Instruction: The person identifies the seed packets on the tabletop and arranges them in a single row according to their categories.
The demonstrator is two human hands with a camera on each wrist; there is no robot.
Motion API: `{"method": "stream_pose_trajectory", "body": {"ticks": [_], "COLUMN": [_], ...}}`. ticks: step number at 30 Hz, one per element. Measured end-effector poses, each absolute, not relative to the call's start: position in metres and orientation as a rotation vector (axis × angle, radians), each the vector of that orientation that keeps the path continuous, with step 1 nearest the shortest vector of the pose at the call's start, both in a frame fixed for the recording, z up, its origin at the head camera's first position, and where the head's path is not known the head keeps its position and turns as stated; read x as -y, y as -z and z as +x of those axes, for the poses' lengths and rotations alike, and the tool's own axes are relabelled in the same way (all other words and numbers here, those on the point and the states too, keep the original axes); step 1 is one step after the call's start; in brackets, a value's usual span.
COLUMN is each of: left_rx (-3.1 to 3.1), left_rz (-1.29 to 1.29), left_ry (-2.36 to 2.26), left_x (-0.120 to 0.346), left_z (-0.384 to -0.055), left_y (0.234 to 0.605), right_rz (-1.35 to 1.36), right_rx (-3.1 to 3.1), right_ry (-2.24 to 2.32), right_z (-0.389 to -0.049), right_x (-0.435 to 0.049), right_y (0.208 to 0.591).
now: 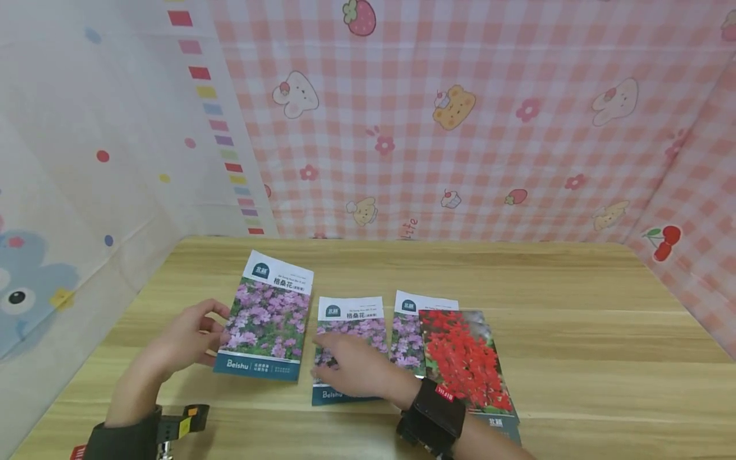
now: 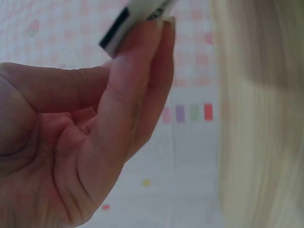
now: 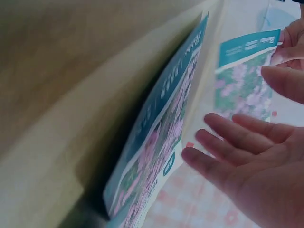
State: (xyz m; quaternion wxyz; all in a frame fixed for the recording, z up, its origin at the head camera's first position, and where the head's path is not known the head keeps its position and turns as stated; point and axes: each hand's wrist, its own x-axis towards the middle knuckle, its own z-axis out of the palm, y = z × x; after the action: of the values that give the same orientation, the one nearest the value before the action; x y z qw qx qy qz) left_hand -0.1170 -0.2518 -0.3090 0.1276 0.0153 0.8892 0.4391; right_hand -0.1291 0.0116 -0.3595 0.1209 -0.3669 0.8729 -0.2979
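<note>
My left hand (image 1: pixel 186 338) pinches the left edge of a flower seed packet (image 1: pixel 267 319) with pink-purple blooms, a white top and a teal bottom band. The packet looks raised and tilted above the table. In the left wrist view only a blurred corner of the packet (image 2: pixel 137 16) shows at the fingertips. Over a second, matching packet (image 1: pixel 352 309) lies my right hand (image 1: pixel 362 367), its thumb and fingers spread in the right wrist view. That view shows a gap between these fingers and the second packet (image 3: pixel 159 128); nothing is held there.
To the right, a third pink-purple packet (image 1: pixel 405 338) lies partly under a red-flower packet (image 1: pixel 462 358). My right wrist and forearm cover the lower part of these. The wooden table (image 1: pixel 592 358) meets a pink checked cloth (image 1: pixel 489 153) behind and a white patterned cloth (image 1: pixel 115 204) at left.
</note>
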Motion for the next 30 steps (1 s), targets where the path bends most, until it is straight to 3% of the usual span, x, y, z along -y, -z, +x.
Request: {"method": "stream_pose_trajectory", "body": {"ticks": [12, 30], "left_rx": [-2.621, -2.725], "left_rz": [-0.127, -0.203], "left_ry": [-1.051, -0.66], "left_x": [0.272, 0.28], "left_z": [-0.125, -0.126], "left_y": [0.325, 0.335], "right_rz": [-1.542, -1.581], "right_rx": [-2.369, -2.253], "right_ry": [0.555, 0.328], "right_z": [-0.117, -0.108], "right_x": [0.008, 0.016], "right_y": [0.365, 0.365]}}
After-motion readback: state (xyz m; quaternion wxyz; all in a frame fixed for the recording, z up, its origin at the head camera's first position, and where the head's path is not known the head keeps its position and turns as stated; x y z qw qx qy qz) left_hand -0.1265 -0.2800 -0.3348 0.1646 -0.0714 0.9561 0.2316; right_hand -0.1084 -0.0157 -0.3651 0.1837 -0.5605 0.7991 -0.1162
